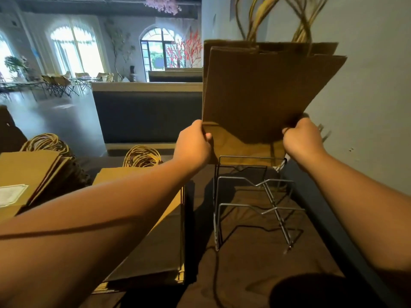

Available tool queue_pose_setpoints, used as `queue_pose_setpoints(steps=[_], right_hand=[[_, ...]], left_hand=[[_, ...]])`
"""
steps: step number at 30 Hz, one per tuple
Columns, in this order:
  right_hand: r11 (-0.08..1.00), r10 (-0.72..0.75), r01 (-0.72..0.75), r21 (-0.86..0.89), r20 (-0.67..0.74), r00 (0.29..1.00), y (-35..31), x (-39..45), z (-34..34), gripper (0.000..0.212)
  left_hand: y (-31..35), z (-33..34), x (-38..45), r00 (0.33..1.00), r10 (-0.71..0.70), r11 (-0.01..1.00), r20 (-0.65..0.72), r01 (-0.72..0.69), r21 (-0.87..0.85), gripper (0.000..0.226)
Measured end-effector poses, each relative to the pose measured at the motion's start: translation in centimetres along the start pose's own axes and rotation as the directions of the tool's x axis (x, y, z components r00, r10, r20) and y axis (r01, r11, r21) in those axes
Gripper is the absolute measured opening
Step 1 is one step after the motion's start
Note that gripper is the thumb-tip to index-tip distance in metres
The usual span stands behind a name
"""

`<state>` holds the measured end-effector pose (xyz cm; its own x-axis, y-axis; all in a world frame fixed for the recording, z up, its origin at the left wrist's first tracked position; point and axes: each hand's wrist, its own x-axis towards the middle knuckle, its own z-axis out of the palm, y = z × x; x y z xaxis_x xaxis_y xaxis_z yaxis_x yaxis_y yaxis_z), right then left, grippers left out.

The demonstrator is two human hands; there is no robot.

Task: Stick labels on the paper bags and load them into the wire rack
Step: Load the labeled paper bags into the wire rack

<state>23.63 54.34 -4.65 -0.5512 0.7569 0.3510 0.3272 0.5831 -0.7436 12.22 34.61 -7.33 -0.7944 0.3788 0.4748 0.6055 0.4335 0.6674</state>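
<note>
The left hand [194, 141] and right hand [302, 138] each grip a lower corner of the paper bags [262, 92], upright over the wire rack [251, 196]. The bottom edge may catch on a wire and crumple, because the bags lean.

There is a single view, from a wide-angle camera worn on the person's head, looking forward and slightly down along both outstretched forearms. It sits close over the dark table [249, 258], with the wire rack [251, 196] near the centre and the grey wall [367, 85] close on the right. Over the far edge it faces a long room with arched windows [74, 47]. Straight lines bow near the borders.
</note>
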Motion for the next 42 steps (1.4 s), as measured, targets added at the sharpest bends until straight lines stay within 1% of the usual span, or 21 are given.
queue_pose_setpoints(steps=[3,4,6,7,9,12,14,15,17,19,21,23,25,27,30,31,33,34,36,39,42], right_hand=[[1.0,-0.021,0.021,0.007,-0.044,0.999,0.3,0.4,-0.2,0.006],[1.0,-0.021,0.022,0.005,-0.023,1.0,0.5,0.4,-0.2,0.012],[0.999,0.012,-0.009,-0.052,0.055,0.998,0.9,0.3,0.1,0.03],[0.994,0.041,-0.029,-0.107,0.107,0.993,1.3,0.1,0.4,0.033],[0.984,0.114,-0.082,-0.158,0.203,0.973,2.4,0.1,1.2,0.025],[0.976,0.215,-0.212,-0.04,0.261,0.941,3.3,0.1,1.8,0.022],[0.968,0.243,-0.25,-0.007,0.262,0.934,3.1,-0.2,1.5,0.033],[0.971,0.238,-0.24,-0.017,0.231,0.943,3.1,-0.2,1.4,0.041],[0.985,0.172,-0.172,-0.004,0.032,0.985,2.7,-0.7,0.8,0.054],[0.998,0.056,-0.051,0.029,-0.172,0.983,2.1,-1.9,0.2,0.05],[0.998,-0.05,0.057,0.023,-0.247,0.968,0.7,-3.9,-0.2,0.035],[0.99,-0.139,0.142,0.003,-0.184,0.973,-0.6,-5.8,0.0,0.018],[0.975,-0.223,0.223,-0.011,-0.041,0.974,-2.2,-7.8,0.4,0.014],[0.957,-0.282,0.288,-0.026,0.137,0.949,-4.3,-10.1,1.0,0.011],[0.962,-0.252,0.273,-0.001,0.378,0.891,-6.9,-13.3,2.8,0.008],[0.966,-0.222,0.257,-0.019,0.445,0.867,-7.6,-14.3,3.7,0.009],[0.948,-0.183,0.292,-0.122,0.543,0.82,-8.4,-15.9,5.6,0.012],[0.927,-0.172,0.325,-0.186,0.561,0.81,-8.7,-16.6,6.5,0.014],[0.877,-0.163,0.376,-0.298,0.551,0.819,-9.3,-17.8,7.8,0.014],[0.769,-0.157,0.477,-0.424,0.599,0.785,-10.1,-19.3,9.4,0.012],[0.811,-0.086,0.419,-0.409,0.625,0.776,-10.2,-20.1,10.8,0.014]], left_hand=[[0.5,-0.1,0.0,1.0,0.02,0.999,0.012,-0.02,0.028,0.02],[0.4,0.0,-0.1,0.999,0.015,0.999,0.028,-0.016,0.041,0.02],[-0.3,0.5,-0.5,0.997,-0.025,0.998,0.078,0.02,0.063,0.021],[-0.8,0.8,-0.7,0.991,-0.067,0.994,0.115,0.057,0.088,0.021],[-2.0,1.5,-1.1,0.967,-0.166,0.979,0.196,0.138,0.147,0.021],[-3.0,2.4,-1.8,0.947,-0.225,0.97,0.229,0.196,0.143,0.028],[-3.1,2.5,-1.9,0.945,-0.232,0.97,0.23,0.207,0.128,0.032],[-3.0,2.5,-1.9,0.944,-0.232,0.971,0.236,0.209,0.119,0.034],[-2.7,2.1,-1.9,0.944,-0.224,0.974,0.244,0.207,0.093,0.045],[-2.4,1.4,-2.2,0.953,-0.208,0.978,0.221,0.196,0.076,0.059],[-2.2,0.3,-2.5,0.963,-0.194,0.98,0.188,0.181,0.084,0.066],[-2.1,-1.2,-3.2,0.968,-0.177,0.98,0.175,0.158,0.119,0.065],[-2.5,-2.9,-4.2,0.975,-0.143,0.977,0.17,0.112,0.179,0.06],[-3.1,-4.8,-5.5,0.979,-0.116,0.968,0.165,0.075,0.241,0.052],[-4.4,-7.8,-7.5,0.967,-0.15,0.94,0.205,0.074,0.334,0.044],[-4.9,-8.8,-8.1,0.957,-0.179,0.919,0.231,0.079,0.386,0.043],[-6.2,-10.8,-9.2,0.93,-0.249,0.874,0.271,0.095,0.477,0.042],[-7.0,-11.7,-9.8,0.917,-0.284,0.854,0.279,0.11,0.508,0.042],[-8.6,-13.4,-11.0,0.898,-0.349,0.816,0.268,0.151,0.559,0.041],[-10.1,-15.0,-12.7,0.872,-0.426,0.759,0.242,0.199,0.62,0.038],[-11.0,-15.4,-13.8,0.866,-0.439,0.763,0.24,0.218,0.609,0.032]])
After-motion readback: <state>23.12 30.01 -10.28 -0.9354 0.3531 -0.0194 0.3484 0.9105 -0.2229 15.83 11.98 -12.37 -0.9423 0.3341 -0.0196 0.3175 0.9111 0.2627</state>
